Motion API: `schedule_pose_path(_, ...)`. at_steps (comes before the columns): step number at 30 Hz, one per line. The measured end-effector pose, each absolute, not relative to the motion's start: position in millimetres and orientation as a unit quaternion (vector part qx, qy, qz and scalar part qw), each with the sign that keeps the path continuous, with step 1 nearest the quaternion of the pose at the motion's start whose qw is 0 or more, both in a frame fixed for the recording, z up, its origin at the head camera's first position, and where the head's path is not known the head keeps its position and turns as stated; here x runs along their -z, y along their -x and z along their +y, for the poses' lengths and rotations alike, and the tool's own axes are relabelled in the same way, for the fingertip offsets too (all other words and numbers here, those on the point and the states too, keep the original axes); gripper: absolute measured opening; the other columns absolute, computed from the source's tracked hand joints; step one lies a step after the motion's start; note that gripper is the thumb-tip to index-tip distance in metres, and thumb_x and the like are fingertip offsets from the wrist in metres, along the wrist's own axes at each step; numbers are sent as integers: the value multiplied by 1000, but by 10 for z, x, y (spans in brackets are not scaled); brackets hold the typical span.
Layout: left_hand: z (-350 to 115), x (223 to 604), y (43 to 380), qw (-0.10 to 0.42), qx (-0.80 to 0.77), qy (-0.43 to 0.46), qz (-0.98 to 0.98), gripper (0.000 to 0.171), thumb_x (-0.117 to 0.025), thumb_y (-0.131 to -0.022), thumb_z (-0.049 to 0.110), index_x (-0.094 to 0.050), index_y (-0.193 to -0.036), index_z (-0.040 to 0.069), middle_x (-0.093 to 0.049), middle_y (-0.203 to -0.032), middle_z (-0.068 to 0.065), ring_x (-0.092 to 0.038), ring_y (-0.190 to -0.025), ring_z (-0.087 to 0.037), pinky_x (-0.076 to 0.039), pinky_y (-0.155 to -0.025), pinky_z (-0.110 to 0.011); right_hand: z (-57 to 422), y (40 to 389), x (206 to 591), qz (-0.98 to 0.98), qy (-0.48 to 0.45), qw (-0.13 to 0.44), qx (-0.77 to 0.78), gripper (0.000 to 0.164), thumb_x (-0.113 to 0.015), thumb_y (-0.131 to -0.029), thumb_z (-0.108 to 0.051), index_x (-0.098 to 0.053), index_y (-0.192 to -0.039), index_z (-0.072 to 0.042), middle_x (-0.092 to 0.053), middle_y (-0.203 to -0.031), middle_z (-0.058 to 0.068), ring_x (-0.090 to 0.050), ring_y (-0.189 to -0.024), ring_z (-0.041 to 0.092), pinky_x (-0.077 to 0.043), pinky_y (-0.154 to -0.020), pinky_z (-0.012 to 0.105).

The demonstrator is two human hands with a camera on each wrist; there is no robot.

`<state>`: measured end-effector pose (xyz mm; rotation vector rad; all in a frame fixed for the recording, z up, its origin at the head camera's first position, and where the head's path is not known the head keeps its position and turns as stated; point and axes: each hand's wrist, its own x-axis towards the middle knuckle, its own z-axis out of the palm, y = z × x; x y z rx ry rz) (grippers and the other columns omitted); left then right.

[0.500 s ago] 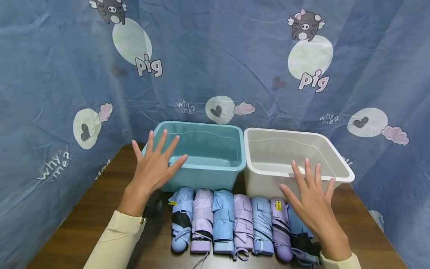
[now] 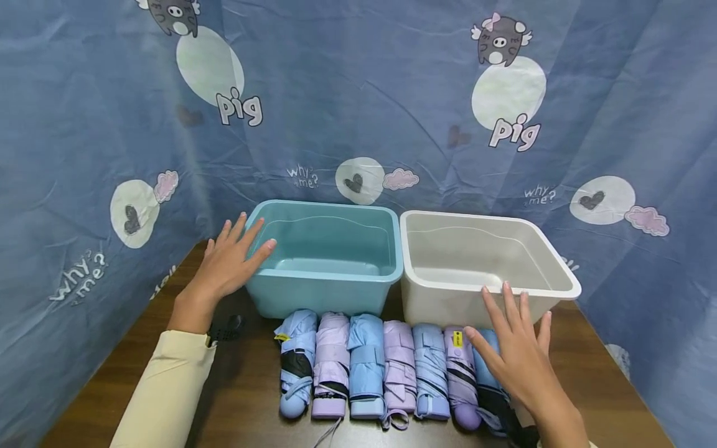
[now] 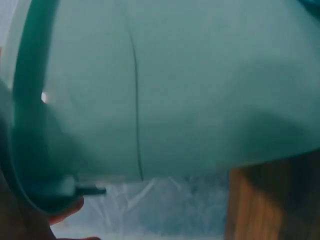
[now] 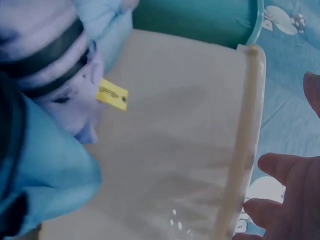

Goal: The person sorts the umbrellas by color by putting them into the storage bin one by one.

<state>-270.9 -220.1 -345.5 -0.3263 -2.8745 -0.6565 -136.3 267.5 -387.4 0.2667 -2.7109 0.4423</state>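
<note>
My left hand [image 2: 224, 264] is at the left end of a teal plastic bin [image 2: 325, 274], fingers straight and spread by its rim; whether they touch it I cannot tell. In the left wrist view the bin's wall [image 3: 200, 90] fills most of the picture. Spread and holding nothing, my right hand [image 2: 523, 358] hovers before a white bin [image 2: 448, 287], above the rightmost blue folded umbrella [image 2: 486, 364]. In the right wrist view its fingers [image 4: 280, 167] appear beside the white bin's rim [image 4: 242, 135]. A purple umbrella [image 2: 460, 373] with a yellow tag lies nearby.
Several folded umbrellas, among them a sky-blue one [image 2: 366, 367] and a lilac one [image 2: 330, 367], lie in a row before the bins on a brown wooden table [image 2: 252, 398]. A blue printed curtain [image 2: 358, 93] hangs behind.
My left hand has moved left, from over the teal bin to its left end, its fingers closer together. My right hand has sunk slightly. The head view has shifted a little.
</note>
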Motion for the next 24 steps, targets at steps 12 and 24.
schedule_pose_path(12,-2357,3524,2794,25,339,96,-935,74,-25,-98,59,-11,-157,16,6,-161,-16,1,-142,-49,-7,-102,-74,2697,1195,4042,-967,-91,174,-160,74,-55,-93,-49,-24,-155,-23,-7,-161,14,-2,-143,48,21,-104,62)
schedule_pose_path(24,-2331,3570,2808,72,405,69,-909,74,-23,-100,56,-17,-155,6,-19,-156,-24,-16,-141,-46,-15,-108,-64,2851,1100,4169,-961,-84,130,-231,69,-53,-96,-42,-23,-155,-21,-7,-160,20,6,-144,43,9,-107,66)
